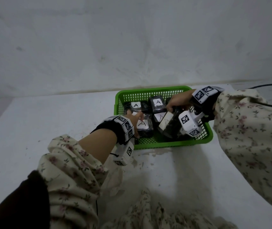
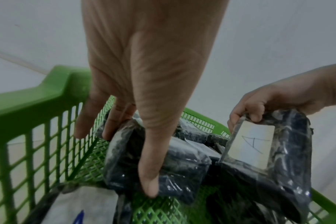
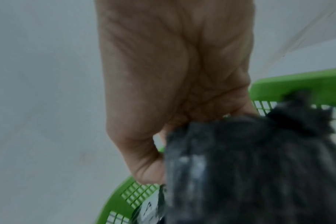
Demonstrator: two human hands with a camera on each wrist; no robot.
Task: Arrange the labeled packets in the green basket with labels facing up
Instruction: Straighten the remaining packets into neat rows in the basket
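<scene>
The green basket (image 1: 153, 89) holds several dark plastic-wrapped packets with white "A" labels. Two at the back (image 1: 136, 105) (image 1: 158, 102) and one at the front left (image 1: 142, 123) lie label up. My left hand (image 1: 134, 115) reaches in at the left; in the left wrist view that hand (image 2: 128, 159) grips a dark packet (image 2: 182, 163) between thumb and fingers. My right hand (image 1: 173, 104) pinches the top edge of another packet (image 1: 168, 123), which stands tilted on its edge, its label (image 2: 255, 141) facing left. The right wrist view shows this packet (image 3: 249, 166) blurred under the right hand (image 3: 159, 159).
The basket sits on a white table (image 1: 66, 121) near the back wall (image 1: 132, 38). A black cable (image 1: 267, 85) runs along the far right. Floral sleeves (image 1: 255, 138) cover both forearms. Bare green mesh floor (image 2: 159, 212) shows at the basket's front.
</scene>
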